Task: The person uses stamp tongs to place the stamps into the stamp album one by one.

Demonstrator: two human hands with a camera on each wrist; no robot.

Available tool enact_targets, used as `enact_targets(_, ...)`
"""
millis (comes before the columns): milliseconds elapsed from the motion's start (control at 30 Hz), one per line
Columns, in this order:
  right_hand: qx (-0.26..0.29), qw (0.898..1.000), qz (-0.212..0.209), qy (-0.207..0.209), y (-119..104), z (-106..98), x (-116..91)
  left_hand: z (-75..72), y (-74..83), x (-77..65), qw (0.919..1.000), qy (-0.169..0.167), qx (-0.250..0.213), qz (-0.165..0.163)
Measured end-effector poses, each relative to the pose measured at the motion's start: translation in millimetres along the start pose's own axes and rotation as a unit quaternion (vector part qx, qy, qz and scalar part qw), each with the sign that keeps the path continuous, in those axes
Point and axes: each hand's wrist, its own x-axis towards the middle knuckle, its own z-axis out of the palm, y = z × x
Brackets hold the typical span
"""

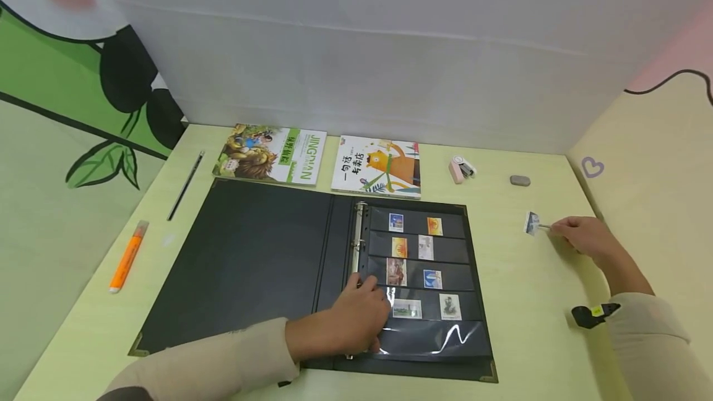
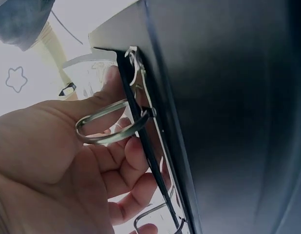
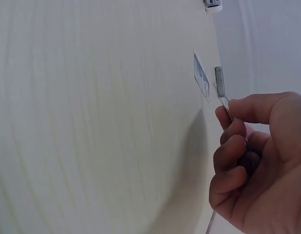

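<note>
My right hand (image 1: 582, 235) pinches tweezers (image 1: 544, 226) between thumb and fingers over the right side of the table. At their tip is a small blue-and-white stamp (image 1: 531, 223), seen nearly edge-on in the right wrist view (image 3: 201, 77). My left hand (image 1: 356, 314) rests on the black ring binder (image 1: 267, 265), by the metal rings (image 1: 359, 228) and the lower left of the stock page (image 1: 412, 336). Several stamps (image 1: 406, 309) sit in the page's clear strips. In the left wrist view, my left fingers touch the page beside a ring (image 2: 104, 131).
Two picture books (image 1: 273, 156) lie behind the binder. A pink-and-white stapler (image 1: 462, 169) and a grey eraser (image 1: 520, 181) are at the back right. Left of the binder lie a pencil (image 1: 186, 185) and an orange highlighter (image 1: 128, 257). Walls stand behind and at both sides.
</note>
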Motion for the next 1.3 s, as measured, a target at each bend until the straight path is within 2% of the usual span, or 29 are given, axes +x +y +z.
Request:
enact_targets(233, 0.01, 0.999, 0.023, -0.041, -1.7, -1.0, -5.2, -2.5, -1.9, 1.0, 0.9999, -0.008, -0.012, 0.0)
enact_targets(400, 0.022, 1.0, 0.015, -0.017, -4.6, 7.4, -2.2, -3.6, -4.0, 1.3, 0.9999, -0.005, -0.004, 0.008)
enact_targets(667, 0.008, 1.0, -0.01, 0.029, -10.8, 11.8, 3.5, -5.4, -3.7, 0.5, 0.9996, -0.01, -0.026, 0.005)
enact_targets(1000, 0.029, 0.998, 0.031, 0.039, -5.1, -2.4, 13.4, -5.2, -7.1, -3.7, 0.9997, -0.005, -0.018, 0.014)
enact_targets(1200, 0.0, 0.999, 0.034, 0.039, -2.1, -0.4, 20.3, -3.6, -8.3, -2.6, 0.9993, -0.01, -0.029, 0.02)
enact_targets(1300, 0.006, 0.999, 0.034, 0.03, -4.6, 2.1, 22.7, -3.6, -8.2, -2.9, 0.9993, -0.006, -0.029, 0.022)
